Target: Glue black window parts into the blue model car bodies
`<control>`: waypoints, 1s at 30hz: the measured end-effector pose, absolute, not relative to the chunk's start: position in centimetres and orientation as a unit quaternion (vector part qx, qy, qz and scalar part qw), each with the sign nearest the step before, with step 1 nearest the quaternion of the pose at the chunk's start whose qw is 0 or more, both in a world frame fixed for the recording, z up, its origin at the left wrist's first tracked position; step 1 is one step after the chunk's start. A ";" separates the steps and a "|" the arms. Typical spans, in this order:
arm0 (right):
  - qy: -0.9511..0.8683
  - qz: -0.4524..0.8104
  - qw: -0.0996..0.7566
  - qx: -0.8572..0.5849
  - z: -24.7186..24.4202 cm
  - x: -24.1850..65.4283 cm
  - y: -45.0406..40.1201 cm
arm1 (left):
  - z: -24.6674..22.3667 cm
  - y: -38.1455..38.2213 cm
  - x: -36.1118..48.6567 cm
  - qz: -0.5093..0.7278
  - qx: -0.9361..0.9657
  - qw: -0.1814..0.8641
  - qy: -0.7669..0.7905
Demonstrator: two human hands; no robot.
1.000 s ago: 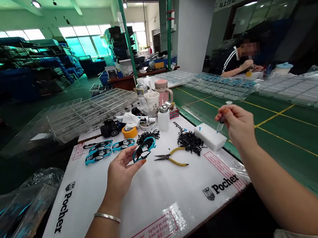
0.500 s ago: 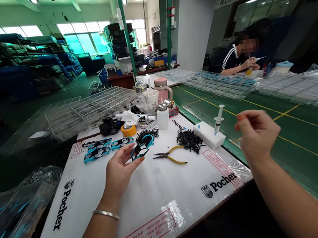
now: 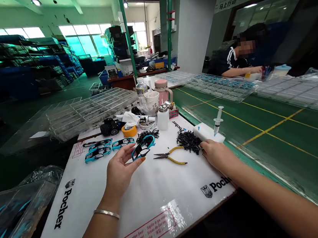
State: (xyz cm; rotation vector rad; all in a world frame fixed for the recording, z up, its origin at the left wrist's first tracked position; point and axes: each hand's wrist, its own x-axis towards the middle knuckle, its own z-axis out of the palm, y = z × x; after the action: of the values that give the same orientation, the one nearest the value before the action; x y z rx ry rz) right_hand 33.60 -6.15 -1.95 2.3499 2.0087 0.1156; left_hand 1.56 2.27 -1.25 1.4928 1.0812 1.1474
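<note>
My left hand [image 3: 122, 166] pinches a light-blue and black plastic frame part [image 3: 143, 148] between thumb and fingers, tilted above the white board [image 3: 145, 198]. My right hand [image 3: 217, 155] reaches down at the right edge of a pile of small black pieces [image 3: 189, 141]. Its fingertips are drawn together there; whatever they grip is hidden. Just beyond them a white foam block [image 3: 207, 133] has a syringe [image 3: 217, 121] standing upright in it. Between the hands lie yellow-handled pliers [image 3: 171, 156], jaws pointing left.
Similar blue frame parts [image 3: 97, 151] lie left of my left hand. Behind stand a roll of yellow tape [image 3: 129, 131], a white dispenser bottle [image 3: 163, 119], a cup [image 3: 151, 100] and a pink flask [image 3: 162, 89]. Across the green table a person [image 3: 235, 59] sits near divided trays [image 3: 221, 84].
My right hand has come down and left from above the green table to the black pile. My left hand keeps the frame part almost still. The person opposite has lowered a hand.
</note>
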 end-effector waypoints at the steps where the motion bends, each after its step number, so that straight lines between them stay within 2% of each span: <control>1: 0.649 0.037 0.035 0.759 -1.7 33.5 -6.2 | -1.2 2.2 1.6 0.469 0.608 0.466 0.440; 8: 0.652 0.037 0.099 0.750 -0.3 32.7 -6.7 | -0.9 2.0 1.7 0.464 0.609 0.466 0.445; 14: 0.660 0.026 0.098 0.744 0.7 32.1 -6.9 | -0.7 1.8 1.7 0.459 0.608 0.471 0.444; 16: 0.675 0.006 0.052 0.736 1.4 31.5 -6.7 | -0.8 1.9 1.7 0.459 0.608 0.472 0.444; 21: 0.724 -0.064 -0.144 0.672 2.9 28.5 -5.0 | -0.8 1.9 1.7 0.455 0.602 0.486 0.442; 30: 0.793 -0.173 -0.344 0.472 3.5 22.9 -0.9 | 0.1 2.4 0.9 0.463 0.532 0.527 0.474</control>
State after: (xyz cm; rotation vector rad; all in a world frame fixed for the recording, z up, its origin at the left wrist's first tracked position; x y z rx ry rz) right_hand 22.85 -0.89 3.55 1.9319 3.2475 -0.7103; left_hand 0.92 2.36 0.12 1.2716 1.1329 1.1056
